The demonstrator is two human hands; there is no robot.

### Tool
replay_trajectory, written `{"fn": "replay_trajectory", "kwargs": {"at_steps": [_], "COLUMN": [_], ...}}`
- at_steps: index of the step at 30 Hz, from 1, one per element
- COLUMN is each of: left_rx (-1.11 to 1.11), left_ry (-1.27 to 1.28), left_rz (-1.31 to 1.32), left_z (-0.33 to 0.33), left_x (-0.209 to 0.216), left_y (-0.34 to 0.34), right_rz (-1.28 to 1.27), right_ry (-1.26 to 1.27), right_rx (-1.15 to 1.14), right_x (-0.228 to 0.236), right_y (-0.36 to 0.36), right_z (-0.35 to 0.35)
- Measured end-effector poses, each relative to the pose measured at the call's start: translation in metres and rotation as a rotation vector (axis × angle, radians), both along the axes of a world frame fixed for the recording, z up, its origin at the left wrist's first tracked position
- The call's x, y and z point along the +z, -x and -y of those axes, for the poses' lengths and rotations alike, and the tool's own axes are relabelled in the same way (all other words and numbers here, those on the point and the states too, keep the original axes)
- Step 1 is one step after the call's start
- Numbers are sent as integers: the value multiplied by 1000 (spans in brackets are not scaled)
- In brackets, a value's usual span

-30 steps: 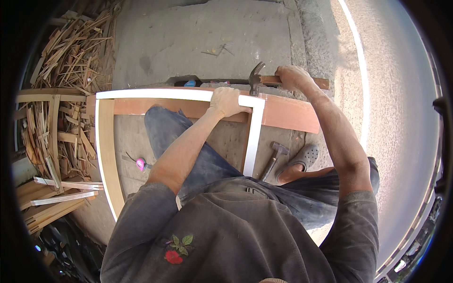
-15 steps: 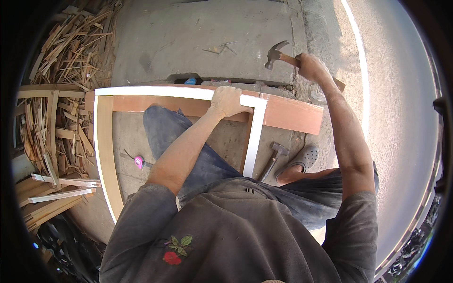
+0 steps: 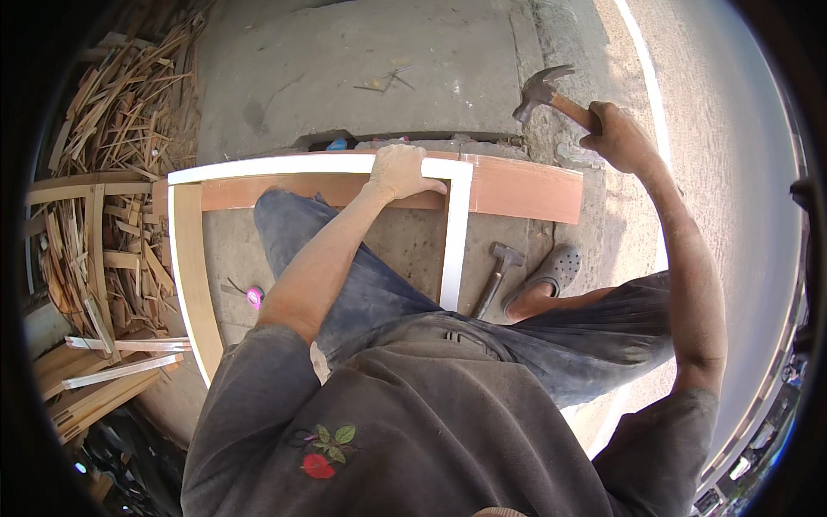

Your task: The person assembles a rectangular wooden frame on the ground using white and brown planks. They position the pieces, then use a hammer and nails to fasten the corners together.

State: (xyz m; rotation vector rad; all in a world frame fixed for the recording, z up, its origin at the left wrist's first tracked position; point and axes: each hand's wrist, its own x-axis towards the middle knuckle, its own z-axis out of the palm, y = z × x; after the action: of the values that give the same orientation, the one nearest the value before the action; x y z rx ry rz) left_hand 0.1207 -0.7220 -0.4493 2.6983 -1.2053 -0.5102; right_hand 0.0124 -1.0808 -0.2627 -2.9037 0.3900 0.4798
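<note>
My right hand (image 3: 622, 138) is closed round the wooden handle of a claw hammer (image 3: 543, 93), held out to the right with its steel head pointing left. My left hand (image 3: 399, 169) grips the far rail of a wooden frame (image 3: 276, 165) close to its right corner, thumb on the near side. The frame has white edges and bare wood inner faces, and spans my bent leg. A reddish-brown board (image 3: 525, 189) lies along the frame's far side and sticks out past that corner. What the left fingers touch on the far side is hidden.
A second hammer (image 3: 497, 276) lies beside my clog (image 3: 560, 269). Inside the frame a pink tape measure (image 3: 254, 297) rests on the concrete. Several nails (image 3: 388, 80) are scattered farther off. Scrap wood (image 3: 129, 112) is heaped at the left; a road (image 3: 724, 129) runs along the right.
The claw hammer and my right hand have swung outward to the right, away from the frame. My left hand keeps its grip near the corner. The whole view has shifted slightly.
</note>
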Motion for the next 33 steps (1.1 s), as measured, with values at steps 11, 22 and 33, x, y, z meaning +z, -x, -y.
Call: {"fn": "replay_trajectory", "kwargs": {"at_steps": [11,22,33], "left_rx": [30,-5,-53], "left_ry": [-15,-44,-53], "left_rz": [38,65,115], "left_z": [1,4,9], "left_x": [2,1,4], "left_y": [3,3,8], "right_rz": [-138,-165,1035], "right_ry": [-279,-139,-343], "right_rx": [-207,49,-1413], "right_x": [-228,14,-129], "right_y": [84,97,448], "right_z": [-38,-35,-79]}}
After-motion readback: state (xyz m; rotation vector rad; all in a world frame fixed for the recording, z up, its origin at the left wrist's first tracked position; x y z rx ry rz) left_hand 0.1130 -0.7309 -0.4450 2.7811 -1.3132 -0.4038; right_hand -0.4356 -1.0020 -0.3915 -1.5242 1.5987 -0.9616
